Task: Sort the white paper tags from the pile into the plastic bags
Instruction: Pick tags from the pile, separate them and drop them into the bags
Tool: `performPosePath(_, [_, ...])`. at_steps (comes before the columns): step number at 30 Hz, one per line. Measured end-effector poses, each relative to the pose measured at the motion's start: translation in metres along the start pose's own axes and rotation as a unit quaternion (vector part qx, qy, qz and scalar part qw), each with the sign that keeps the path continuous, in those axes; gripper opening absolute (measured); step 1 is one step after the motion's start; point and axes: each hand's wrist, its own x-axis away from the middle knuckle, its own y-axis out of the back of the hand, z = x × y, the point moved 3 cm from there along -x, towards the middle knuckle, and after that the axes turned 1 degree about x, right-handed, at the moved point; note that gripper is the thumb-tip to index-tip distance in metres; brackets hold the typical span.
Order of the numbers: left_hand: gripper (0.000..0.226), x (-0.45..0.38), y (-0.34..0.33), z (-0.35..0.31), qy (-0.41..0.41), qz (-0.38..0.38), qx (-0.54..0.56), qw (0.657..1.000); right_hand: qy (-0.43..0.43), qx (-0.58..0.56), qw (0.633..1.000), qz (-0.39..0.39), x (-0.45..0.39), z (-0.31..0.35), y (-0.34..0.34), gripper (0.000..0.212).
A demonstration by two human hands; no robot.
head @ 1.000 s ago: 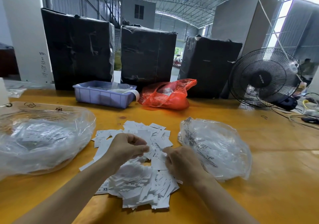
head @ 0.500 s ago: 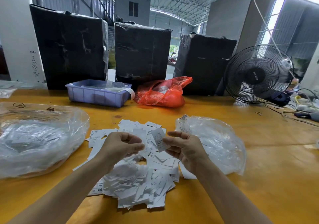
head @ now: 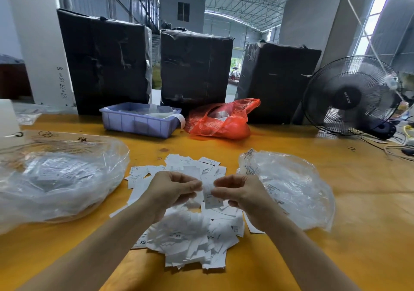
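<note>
A pile of white paper tags lies on the yellow table in front of me. A clear plastic bag with tags inside sits to its left. Another clear plastic bag lies to its right. My left hand and my right hand are raised just above the pile, fingertips close together. Both pinch one white tag that hangs between them. The tags right under my hands are hidden.
A blue plastic tray and a red plastic bag sit at the back of the table. Three black wrapped boxes stand behind them. A black fan and loose cables occupy the back right.
My right hand picked a tag out of the pile and lifted it. My left hand came over and now pinches the same tag. The camera view shifted slightly.
</note>
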Motion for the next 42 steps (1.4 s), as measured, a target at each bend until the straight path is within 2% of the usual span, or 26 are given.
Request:
performPosePath(3, [0.009, 0.004, 0.0, -0.003, 0.011, 0.008, 0.014, 1.0, -0.007, -0.057, 0.998, -0.019, -0.004, 0.001, 0.005, 0.038])
performPosePath(5, [0.013, 0.005, 0.0, -0.004, 0.018, 0.016, 0.016, 1.0, -0.007, -0.136, 0.99, -0.046, -0.005, 0.003, 0.009, 0.028])
performPosePath(8, [0.006, 0.004, -0.002, -0.002, 0.025, 0.024, 0.016, 0.999, 0.002, -0.216, 0.975, -0.058, -0.004, 0.006, 0.013, 0.012])
performPosePath(11, [0.007, 0.004, -0.005, -0.001, 0.025, 0.028, 0.012, 0.999, 0.032, -0.158, 0.986, -0.043, 0.0, 0.008, 0.005, 0.008])
performPosePath(16, [0.007, 0.004, -0.006, -0.001, 0.027, 0.036, 0.019, 0.999, 0.123, -0.011, 0.99, -0.071, 0.003, 0.012, -0.005, 0.013])
performPosePath(21, [0.008, 0.002, -0.006, 0.0, 0.034, 0.039, 0.016, 0.999, 0.164, 0.066, 0.98, -0.095, 0.006, 0.013, -0.006, 0.012])
performPosePath(25, [0.008, 0.001, -0.005, 0.001, 0.035, 0.036, 0.014, 0.999, 0.187, 0.083, 0.973, -0.108, 0.006, 0.013, -0.006, 0.021])
performPosePath(29, [0.008, 0.0, -0.004, 0.002, 0.029, 0.029, 0.0, 0.999, 0.194, 0.123, 0.967, -0.11, 0.005, 0.01, -0.007, 0.009])
performPosePath(33, [0.009, -0.001, -0.004, 0.002, 0.024, 0.027, 0.008, 0.999, 0.2, 0.143, 0.965, -0.091, 0.005, 0.009, -0.01, 0.012])
performPosePath(36, [0.008, -0.003, -0.003, 0.002, 0.02, 0.023, 0.017, 0.999, 0.182, 0.17, 0.967, -0.058, 0.002, 0.007, -0.01, 0.003])
performPosePath(40, [0.012, -0.003, -0.003, 0.004, 0.019, 0.027, 0.019, 0.999, 0.126, 0.156, 0.98, 0.015, 0.002, 0.005, -0.012, 0.008])
performPosePath(42, [0.015, -0.003, -0.004, 0.004, 0.017, 0.032, 0.017, 0.999, 0.104, 0.159, 0.981, 0.044, 0.002, 0.005, -0.011, 0.005])
